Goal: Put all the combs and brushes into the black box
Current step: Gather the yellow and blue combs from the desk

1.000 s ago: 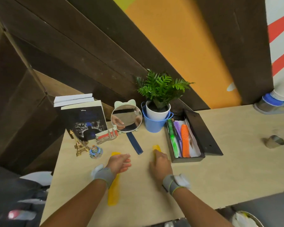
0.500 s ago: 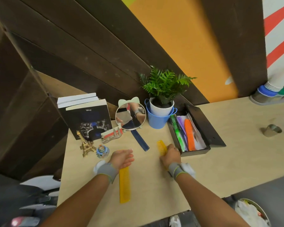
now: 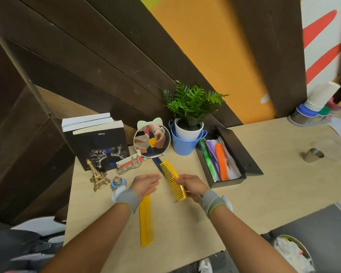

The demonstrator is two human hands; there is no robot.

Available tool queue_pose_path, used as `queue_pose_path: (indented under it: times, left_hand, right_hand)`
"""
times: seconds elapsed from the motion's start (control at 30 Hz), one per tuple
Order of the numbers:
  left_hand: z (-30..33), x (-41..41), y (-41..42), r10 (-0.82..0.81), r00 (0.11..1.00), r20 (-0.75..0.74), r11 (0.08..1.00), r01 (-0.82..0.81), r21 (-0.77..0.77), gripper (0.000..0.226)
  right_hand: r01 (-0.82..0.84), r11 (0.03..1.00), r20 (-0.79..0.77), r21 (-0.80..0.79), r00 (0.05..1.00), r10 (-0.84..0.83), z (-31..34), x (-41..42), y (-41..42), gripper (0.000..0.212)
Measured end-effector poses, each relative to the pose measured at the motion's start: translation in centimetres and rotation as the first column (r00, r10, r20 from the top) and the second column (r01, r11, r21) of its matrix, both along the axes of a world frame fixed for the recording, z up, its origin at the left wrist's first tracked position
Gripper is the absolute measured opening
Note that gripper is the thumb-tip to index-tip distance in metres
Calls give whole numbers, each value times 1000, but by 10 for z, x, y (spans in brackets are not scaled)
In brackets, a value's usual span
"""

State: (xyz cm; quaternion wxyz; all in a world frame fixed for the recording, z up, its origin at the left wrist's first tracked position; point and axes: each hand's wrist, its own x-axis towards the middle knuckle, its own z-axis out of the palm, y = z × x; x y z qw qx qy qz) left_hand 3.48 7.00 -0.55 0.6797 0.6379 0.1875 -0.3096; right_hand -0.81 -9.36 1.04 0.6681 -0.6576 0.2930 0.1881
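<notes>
My right hand (image 3: 191,185) grips a wide-toothed yellow comb (image 3: 172,180) and holds it lifted over the table, teeth to the left. My left hand (image 3: 146,184) hovers open just left of it, above the top end of a long yellow comb (image 3: 146,221) lying flat on the table. A dark blue comb (image 3: 157,164) lies under the mirror, mostly hidden behind the lifted comb. The black box (image 3: 250,164) stands open to the right, holding a green brush (image 3: 208,158), a purple comb (image 3: 212,145) and an orange comb (image 3: 221,162).
A round mirror (image 3: 152,141), a potted fern in a blue bucket (image 3: 183,142), books (image 3: 98,142), an Eiffel Tower model (image 3: 97,175) and small trinkets stand along the back. A metal cup (image 3: 313,155) sits far right. The table's front edge is near my forearms.
My right hand has picked the wide-toothed yellow comb up off the table and raised it. My left hand has stayed over the long yellow comb. The camera has shifted.
</notes>
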Motion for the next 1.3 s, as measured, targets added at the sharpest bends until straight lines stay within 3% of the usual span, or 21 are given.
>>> queue_pose_path:
  times: [0.1,0.23,0.4,0.47,0.57,0.7,0.8,0.9,1.0,1.3]
  left_hand:
    - [5,5,-2,-24,999,28,999,25,-34,30]
    - [9,7,4,-4,998,59,1000,5,-20,5]
    - [10,4,23,67,995,71,998,-66,-13,8]
    - [10,2,34,97,993,71,995,-97,-3,8]
    - [10,-3,49,135,988,73,991,-135,-4,6]
    - [8,-10,63,212,976,57,977,-210,-39,10]
    - [7,-14,69,270,962,33,962,-268,-56,10]
    - [6,-17,77,294,956,14,953,-292,-75,8]
    - [4,-19,82,304,953,0,948,-302,-96,5]
    - [3,-19,84,338,940,-38,931,-340,-131,7]
  right_hand:
    - [-91,994,4,59,996,90,6,1,8,18]
    - [-150,985,3,83,989,150,5,4,18,16]
    - [-122,990,-11,71,992,124,-4,11,24,13]
    - [-83,996,-5,-23,997,83,-11,17,23,15]
    - [-70,941,45,-330,995,89,-23,30,21,15]
    - [-172,864,7,-474,980,199,-30,45,28,34]
    - [-241,753,-58,-613,964,261,-30,56,30,42]
    - [-251,723,-120,-644,966,229,-29,62,34,58]
    - [-274,706,-173,-653,962,213,-28,63,36,60]
    - [-327,669,-275,-668,943,186,-25,60,35,30]
